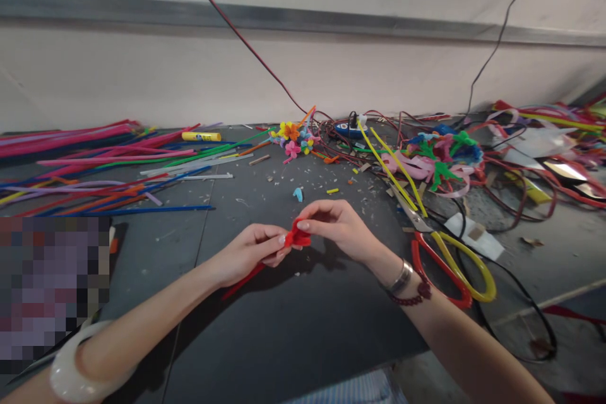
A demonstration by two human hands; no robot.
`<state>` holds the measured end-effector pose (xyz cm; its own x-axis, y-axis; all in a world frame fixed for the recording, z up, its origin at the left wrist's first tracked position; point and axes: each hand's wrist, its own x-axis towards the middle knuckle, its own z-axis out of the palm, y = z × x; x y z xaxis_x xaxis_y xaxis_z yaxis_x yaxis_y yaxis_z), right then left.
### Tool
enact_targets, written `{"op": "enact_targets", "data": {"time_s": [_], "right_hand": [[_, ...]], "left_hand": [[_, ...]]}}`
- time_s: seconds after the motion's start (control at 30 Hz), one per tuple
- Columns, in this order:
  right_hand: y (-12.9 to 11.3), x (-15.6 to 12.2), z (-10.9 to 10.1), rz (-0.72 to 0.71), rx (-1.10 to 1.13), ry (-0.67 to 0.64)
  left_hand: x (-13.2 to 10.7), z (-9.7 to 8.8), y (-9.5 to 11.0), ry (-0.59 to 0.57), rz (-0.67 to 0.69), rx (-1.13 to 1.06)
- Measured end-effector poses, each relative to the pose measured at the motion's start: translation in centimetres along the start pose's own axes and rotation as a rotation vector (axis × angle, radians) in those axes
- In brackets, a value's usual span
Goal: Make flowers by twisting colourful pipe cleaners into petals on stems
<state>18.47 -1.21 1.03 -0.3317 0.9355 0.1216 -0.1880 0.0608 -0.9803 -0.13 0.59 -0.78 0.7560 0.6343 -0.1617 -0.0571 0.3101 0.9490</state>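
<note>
Bare left hand (246, 254) and right hand (338, 230) pinch a fuzzy red pipe cleaner (298, 235).
Red-and-yellow-handled steel scissors (438, 267) lie to the right, at the edge of the dark grey counter (293, 328).

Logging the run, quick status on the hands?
Left hand, right hand: both pinching red pipe cleaner. Scissors off to the right, apart from the hands.

camera's worn on the person's head, looking forward and down, so you get their own view over the bare left hand (246, 255) and right hand (338, 230), both close up at lower middle. the dark grey worktable (288, 347) stretches away ahead, and a pale painted wall (303, 76) sits farther off across the top.
</note>
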Motion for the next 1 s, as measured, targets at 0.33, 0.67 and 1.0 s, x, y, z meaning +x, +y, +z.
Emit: {"op": "enact_targets", "data": {"time_s": [0.33, 0.67, 1.0], "right_hand": [[0.04, -0.12, 0.28, 0.022, -0.050, 0.019], [0.40, 0.18, -0.12, 0.016, 0.076, 0.033], [0.36, 0.25, 0.05, 0.053, -0.084, 0.166]], "left_hand": [[-0.04, 0.09, -0.11, 0.029, 0.046, 0.082], [0.18, 0.07, -0.05, 0.082, 0.066, 0.084], [0.16, 0.14, -0.15, 0.124, 0.071, 0.222]]}}
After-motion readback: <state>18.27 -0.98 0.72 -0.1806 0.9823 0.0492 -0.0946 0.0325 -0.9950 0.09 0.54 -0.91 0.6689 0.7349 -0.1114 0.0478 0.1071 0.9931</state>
